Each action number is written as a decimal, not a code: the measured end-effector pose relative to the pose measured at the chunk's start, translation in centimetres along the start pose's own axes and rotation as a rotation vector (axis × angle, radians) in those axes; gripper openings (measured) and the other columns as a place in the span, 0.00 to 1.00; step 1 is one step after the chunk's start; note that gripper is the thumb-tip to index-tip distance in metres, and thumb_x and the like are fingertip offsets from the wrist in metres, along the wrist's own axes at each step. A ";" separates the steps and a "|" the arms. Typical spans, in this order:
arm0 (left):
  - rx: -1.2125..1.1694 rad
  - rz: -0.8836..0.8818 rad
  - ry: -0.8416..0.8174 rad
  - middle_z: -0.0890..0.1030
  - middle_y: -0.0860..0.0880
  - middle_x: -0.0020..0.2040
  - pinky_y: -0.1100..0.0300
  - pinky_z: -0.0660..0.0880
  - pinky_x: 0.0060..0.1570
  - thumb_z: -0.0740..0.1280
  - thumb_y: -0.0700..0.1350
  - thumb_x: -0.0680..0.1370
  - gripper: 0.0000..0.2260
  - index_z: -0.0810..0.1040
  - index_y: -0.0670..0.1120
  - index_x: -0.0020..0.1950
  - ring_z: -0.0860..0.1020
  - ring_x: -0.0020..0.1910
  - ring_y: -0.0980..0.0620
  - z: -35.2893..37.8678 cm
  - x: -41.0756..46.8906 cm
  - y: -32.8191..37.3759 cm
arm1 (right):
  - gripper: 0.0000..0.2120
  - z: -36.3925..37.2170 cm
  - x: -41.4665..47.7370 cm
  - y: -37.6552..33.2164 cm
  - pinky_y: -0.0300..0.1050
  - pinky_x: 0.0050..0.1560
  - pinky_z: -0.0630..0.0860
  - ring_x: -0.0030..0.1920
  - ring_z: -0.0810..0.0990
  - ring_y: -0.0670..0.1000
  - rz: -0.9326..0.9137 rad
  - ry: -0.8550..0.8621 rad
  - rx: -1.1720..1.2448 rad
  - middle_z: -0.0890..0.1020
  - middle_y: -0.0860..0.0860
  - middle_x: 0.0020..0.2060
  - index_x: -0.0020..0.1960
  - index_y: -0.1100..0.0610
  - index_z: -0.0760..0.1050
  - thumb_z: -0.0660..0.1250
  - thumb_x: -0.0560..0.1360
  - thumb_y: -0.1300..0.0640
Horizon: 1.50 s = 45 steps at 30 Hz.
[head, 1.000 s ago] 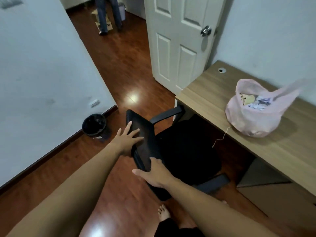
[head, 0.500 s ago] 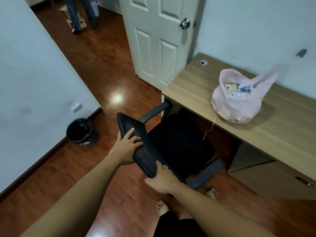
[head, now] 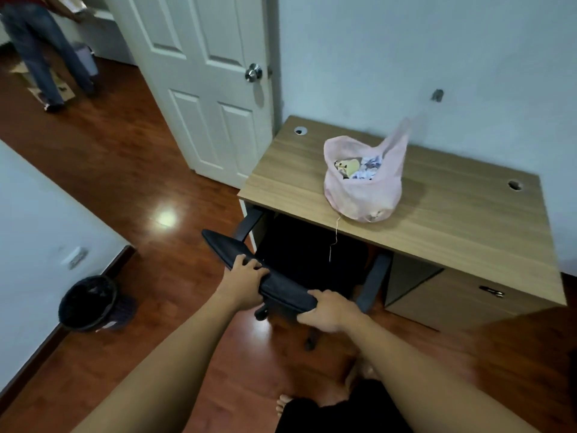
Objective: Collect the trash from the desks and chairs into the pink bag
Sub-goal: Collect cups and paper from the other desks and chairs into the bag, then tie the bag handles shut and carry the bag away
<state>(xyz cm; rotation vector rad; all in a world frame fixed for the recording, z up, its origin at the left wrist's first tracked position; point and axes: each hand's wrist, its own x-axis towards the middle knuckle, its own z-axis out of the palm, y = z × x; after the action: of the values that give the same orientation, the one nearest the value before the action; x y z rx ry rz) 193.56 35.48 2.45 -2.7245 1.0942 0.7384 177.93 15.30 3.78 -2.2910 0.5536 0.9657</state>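
A pink bag (head: pixel 362 192) stands on the wooden desk (head: pixel 452 226), its mouth open with crumpled paper and wrappers inside. One handle stretches up to a hook on the wall. A thin string hangs from the bag over the desk's front edge. The black office chair (head: pixel 281 285) sits with its seat tucked under the desk. My left hand (head: pixel 242 276) grips the top of the chair's backrest at its left part. My right hand (head: pixel 327 310) grips the same backrest edge farther right.
A black waste bin (head: pixel 87 303) stands on the wood floor by the left wall. A white door (head: pixel 203 89) with a round knob is left of the desk. A person (head: pixel 40 51) stands in the far room. Desk drawers (head: pixel 468 295) are at the right.
The chair has rolled forward and its seat now lies under the desk. Both my hands moved with the backrest and their fingers curled round its top edge. The view shifted right.
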 end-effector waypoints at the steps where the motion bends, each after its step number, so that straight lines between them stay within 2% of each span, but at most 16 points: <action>1: -0.013 0.021 -0.002 0.69 0.51 0.80 0.36 0.75 0.68 0.68 0.59 0.78 0.32 0.68 0.57 0.82 0.57 0.80 0.37 -0.1 0.9 0.7 | 0.50 -0.9 0.0 0.9 0.59 0.76 0.70 0.82 0.66 0.60 0.019 0.002 -0.016 0.63 0.53 0.85 0.88 0.43 0.56 0.64 0.71 0.26; 5: -0.082 0.129 0.002 0.72 0.50 0.77 0.39 0.72 0.73 0.68 0.57 0.77 0.31 0.70 0.57 0.81 0.62 0.74 0.37 -0.8 3.9 3.4 | 0.42 -3.8 -0.2 4.2 0.62 0.76 0.69 0.79 0.71 0.58 0.101 0.118 -0.072 0.71 0.51 0.82 0.86 0.41 0.63 0.65 0.74 0.30; 9: -0.140 0.229 0.032 0.73 0.49 0.75 0.46 0.66 0.77 0.69 0.53 0.80 0.29 0.71 0.54 0.81 0.64 0.71 0.38 -2.1 6.1 6.4 | 0.35 -5.7 0.7 7.7 0.62 0.71 0.69 0.72 0.77 0.58 0.188 0.251 -0.171 0.80 0.50 0.71 0.80 0.42 0.71 0.65 0.76 0.30; 16: -0.203 0.255 0.019 0.72 0.50 0.74 0.45 0.65 0.78 0.67 0.54 0.79 0.30 0.70 0.54 0.82 0.62 0.73 0.40 -3.7 10.8 9.4 | 0.27 -9.5 3.4 11.8 0.66 0.69 0.66 0.71 0.73 0.58 0.253 0.370 -0.266 0.78 0.51 0.68 0.75 0.48 0.73 0.65 0.81 0.35; 23: -0.222 0.210 0.029 0.75 0.51 0.72 0.50 0.65 0.78 0.65 0.56 0.73 0.33 0.74 0.55 0.79 0.64 0.72 0.41 -6.1 16.4 11.5 | 0.27 -14.9 6.3 14.6 0.64 0.67 0.69 0.69 0.76 0.61 0.197 0.324 -0.294 0.78 0.54 0.68 0.73 0.51 0.74 0.66 0.80 0.38; 26: -0.214 0.140 -0.005 0.74 0.53 0.72 0.46 0.68 0.78 0.68 0.57 0.74 0.32 0.74 0.58 0.79 0.63 0.73 0.42 -6.7 18.2 12.6 | 0.31 -16.9 7.6 16.0 0.59 0.66 0.74 0.67 0.78 0.61 0.140 0.214 -0.270 0.78 0.55 0.68 0.73 0.50 0.74 0.67 0.76 0.34; 29: -0.150 0.054 -0.009 0.74 0.55 0.74 0.41 0.61 0.81 0.66 0.57 0.73 0.31 0.73 0.60 0.78 0.61 0.78 0.40 -6.5 18.3 13.4 | 0.41 -18.4 9.0 16.9 0.59 0.70 0.75 0.70 0.77 0.61 0.064 0.031 -0.226 0.76 0.55 0.71 0.77 0.48 0.70 0.70 0.71 0.27; 31: -0.144 -0.017 -0.039 0.70 0.58 0.77 0.29 0.57 0.79 0.62 0.60 0.70 0.34 0.71 0.64 0.79 0.54 0.83 0.39 -6.7 17.9 13.4 | 0.55 -19.4 9.8 17.1 0.57 0.75 0.71 0.75 0.74 0.60 -0.005 -0.104 -0.152 0.72 0.55 0.77 0.83 0.46 0.64 0.73 0.64 0.20; 33: -0.127 -0.050 -0.146 0.66 0.58 0.81 0.27 0.50 0.81 0.58 0.64 0.67 0.39 0.67 0.66 0.81 0.48 0.86 0.38 -7.6 18.1 13.1 | 0.65 -21.1 10.1 17.3 0.52 0.78 0.69 0.77 0.73 0.55 -0.096 -0.193 -0.092 0.72 0.50 0.80 0.85 0.46 0.64 0.72 0.57 0.14; 34: -0.134 -0.066 -0.224 0.63 0.58 0.84 0.30 0.45 0.82 0.57 0.65 0.66 0.41 0.65 0.66 0.82 0.46 0.87 0.38 -8.7 18.2 13.2 | 0.62 -22.1 10.0 17.6 0.50 0.76 0.70 0.75 0.75 0.52 -0.127 -0.203 -0.060 0.75 0.46 0.77 0.82 0.44 0.70 0.70 0.55 0.12; 36: -0.153 -0.121 -0.354 0.62 0.57 0.86 0.34 0.43 0.83 0.59 0.64 0.70 0.37 0.67 0.66 0.81 0.50 0.87 0.41 -11.3 18.5 13.7 | 0.42 -23.9 10.2 18.5 0.46 0.66 0.75 0.62 0.82 0.48 -0.149 -0.166 0.098 0.84 0.40 0.61 0.62 0.42 0.84 0.67 0.62 0.13; 37: -0.163 -0.155 -0.388 0.66 0.57 0.84 0.36 0.49 0.83 0.60 0.64 0.71 0.33 0.72 0.65 0.78 0.57 0.85 0.42 -12.9 18.7 13.8 | 0.35 -24.7 10.8 18.9 0.46 0.59 0.77 0.56 0.85 0.48 -0.172 -0.125 0.250 0.86 0.40 0.54 0.53 0.44 0.85 0.66 0.67 0.15; 38: -0.189 -0.172 -0.392 0.74 0.55 0.80 0.40 0.59 0.81 0.61 0.64 0.71 0.31 0.77 0.62 0.74 0.67 0.80 0.43 -14.6 19.0 13.7 | 0.33 -25.6 11.3 19.3 0.47 0.54 0.79 0.52 0.88 0.48 -0.182 -0.066 0.410 0.87 0.44 0.52 0.52 0.47 0.85 0.66 0.71 0.18; 40: -0.313 -0.156 -0.320 0.84 0.49 0.67 0.50 0.75 0.71 0.64 0.60 0.74 0.22 0.85 0.53 0.63 0.81 0.68 0.45 -17.6 20.3 13.4 | 0.32 -27.4 12.6 19.8 0.48 0.49 0.83 0.49 0.90 0.48 -0.125 0.110 0.639 0.88 0.50 0.56 0.56 0.53 0.82 0.67 0.77 0.24; 43: -0.449 -0.218 -0.046 0.85 0.50 0.61 0.54 0.78 0.66 0.69 0.53 0.82 0.14 0.85 0.50 0.64 0.83 0.62 0.48 -21.8 22.6 12.8 | 0.25 -30.6 13.8 19.7 0.56 0.48 0.89 0.49 0.91 0.54 -0.058 0.333 0.919 0.86 0.53 0.58 0.58 0.53 0.77 0.69 0.80 0.31; 45: -0.508 -0.248 0.168 0.85 0.51 0.60 0.54 0.80 0.59 0.69 0.54 0.82 0.14 0.84 0.49 0.64 0.83 0.59 0.49 -24.0 24.3 12.6 | 0.28 -32.8 14.1 19.1 0.54 0.44 0.88 0.50 0.90 0.56 -0.016 0.394 1.080 0.83 0.54 0.62 0.66 0.54 0.74 0.71 0.80 0.33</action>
<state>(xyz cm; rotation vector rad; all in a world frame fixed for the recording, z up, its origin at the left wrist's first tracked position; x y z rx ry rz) 209.57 4.48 12.75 -3.3170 0.6337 0.8559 192.64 -22.34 5.08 -1.4578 0.9263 0.0809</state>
